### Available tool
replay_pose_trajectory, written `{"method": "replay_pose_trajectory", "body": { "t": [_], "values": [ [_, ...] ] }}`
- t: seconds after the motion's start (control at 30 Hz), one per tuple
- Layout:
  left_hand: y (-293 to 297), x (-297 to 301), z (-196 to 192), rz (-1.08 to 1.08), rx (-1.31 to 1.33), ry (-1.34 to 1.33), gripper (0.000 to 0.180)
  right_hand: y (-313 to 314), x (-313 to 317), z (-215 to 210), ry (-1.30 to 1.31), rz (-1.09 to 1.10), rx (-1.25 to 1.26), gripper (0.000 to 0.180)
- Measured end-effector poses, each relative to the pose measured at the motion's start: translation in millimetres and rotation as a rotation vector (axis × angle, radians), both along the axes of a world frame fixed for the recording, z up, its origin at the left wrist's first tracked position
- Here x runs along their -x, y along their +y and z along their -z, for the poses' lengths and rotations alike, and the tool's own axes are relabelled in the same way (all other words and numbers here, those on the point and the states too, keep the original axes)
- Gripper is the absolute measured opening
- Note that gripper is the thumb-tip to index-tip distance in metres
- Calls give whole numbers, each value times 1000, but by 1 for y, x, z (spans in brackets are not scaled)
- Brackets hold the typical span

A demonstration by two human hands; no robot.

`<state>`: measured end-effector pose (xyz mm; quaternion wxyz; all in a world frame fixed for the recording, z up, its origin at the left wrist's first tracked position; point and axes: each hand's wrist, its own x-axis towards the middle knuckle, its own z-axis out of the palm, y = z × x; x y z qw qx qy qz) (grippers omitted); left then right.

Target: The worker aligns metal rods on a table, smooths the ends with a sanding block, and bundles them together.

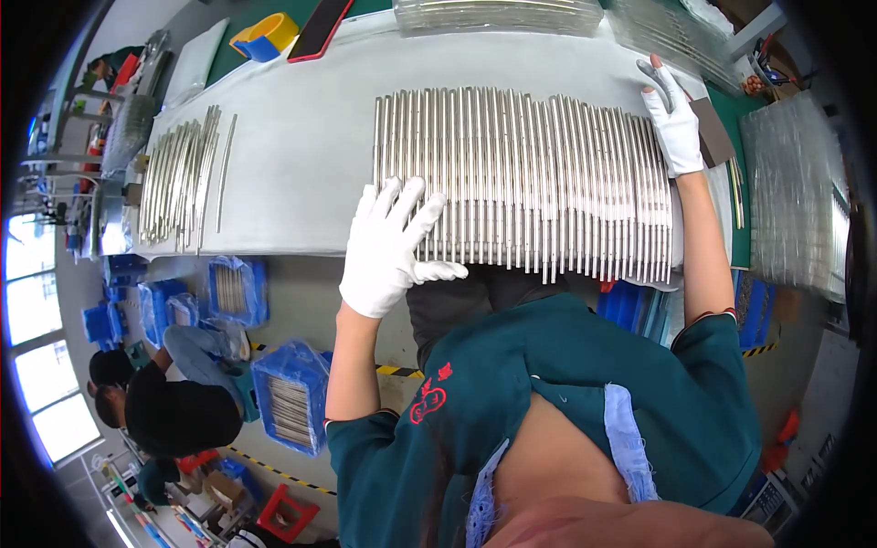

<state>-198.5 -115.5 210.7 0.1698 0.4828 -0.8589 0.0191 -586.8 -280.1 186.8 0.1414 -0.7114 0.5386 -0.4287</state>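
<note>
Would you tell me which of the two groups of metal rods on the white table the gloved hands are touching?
The large, tidy row of rods, between left hand and right hand; the small loose bunch lies apart, untouched.

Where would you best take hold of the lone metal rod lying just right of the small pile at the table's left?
Probably mid-shaft on the lone rod, pinching across it from above: it lies flat on the table, apart from the small pile, with bare surface on both sides.

Row of thin silvery metal rods (525, 178), laid side by side, parallel, touching, flat on pale grey table sheet (301, 155). Near ends slightly uneven along table's front edge. Left white-gloved hand (393, 248) spread flat on row's near left corner; right gloved hand (671, 119) at far right end.
</note>
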Motion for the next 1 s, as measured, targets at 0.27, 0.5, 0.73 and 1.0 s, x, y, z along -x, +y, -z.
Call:
{"method": "replay_pose_trajectory", "body": {
  "t": [0.27,0.5,0.73,1.0],
  "values": [
    [1,4,-3,-21,-53,4,87,0,-6,0,-74,-61,-21,48],
    [4,33,-19,33,-191,37,83,-3,-10,0,-35,-97,-22,48],
    [-25,40,-20,102,-134,43,81,3,-15,-4,74,-91,-32,48],
    [-142,-53,-3,-306,122,-143,65,7,-16,-11,99,-110,-3,49]
  ]
}}
